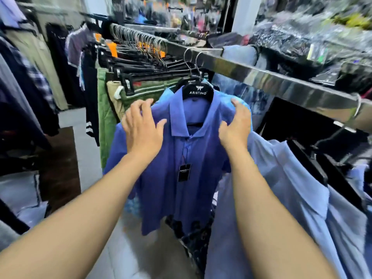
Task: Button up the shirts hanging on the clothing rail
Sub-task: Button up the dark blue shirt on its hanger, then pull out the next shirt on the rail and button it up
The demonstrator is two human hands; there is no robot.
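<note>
Blue short-sleeved collared shirt (181, 158) hangs on black branded hanger (198, 91) from shiny metal clothing rail (261, 77), facing viewer; black price tag (184, 172) dangles at placket; left hand (141, 129) and right hand (235, 125) spread open at shoulders, gripping nothing; advice: square shirt first, then pinch placket below collar, work buttons top downward; button state unclear.

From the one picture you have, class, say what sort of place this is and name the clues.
Most likely a clothing shop. A blue shirt hangs on a branded hanger from a metal rail, a black swing tag dangles at its front, and many clip hangers of trousers crowd the rail beyond.
</note>
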